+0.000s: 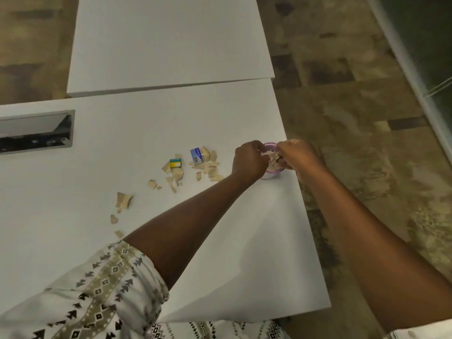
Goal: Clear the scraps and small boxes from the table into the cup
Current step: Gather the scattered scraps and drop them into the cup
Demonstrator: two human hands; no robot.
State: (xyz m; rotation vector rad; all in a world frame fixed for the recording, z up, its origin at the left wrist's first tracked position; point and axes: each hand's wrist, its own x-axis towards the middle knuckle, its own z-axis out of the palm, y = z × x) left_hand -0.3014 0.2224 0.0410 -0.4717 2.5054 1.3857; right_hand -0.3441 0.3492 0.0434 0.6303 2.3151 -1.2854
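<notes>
Hands are both working over the cup (270, 170), which is sitting near the right edge of the white table (146, 216). The left hand (248, 161) and the right hand (297, 155) are curled around the rim from either side, fingers bent in, apparently pressing a wad of beige scraps (272, 156) into the mouth. How firmly either one is gripping, I cannot tell; the fingertips are hidden.

Cup is looking full already, with scraps poking above the rim.

Still lying on the table, left of the cup:
- a blue box (197, 155) leaning on a heap of scraps (210, 166)
- a yellow and teal box (175, 163) just beside more scraps
- a trail of loose scraps (123, 200) running down toward the patterned sleeve (102, 277)

Risks, as I am judging them:
- Cup is standing close to the table edge, so a sideways push while packing could be tipping it onto the floor.
- Overfilling: pieces are springing up, and both boxes may not be fitting unless the load is getting compressed.
- The left forearm is hovering over the trail; a careless sweep could be scattering it.
</notes>
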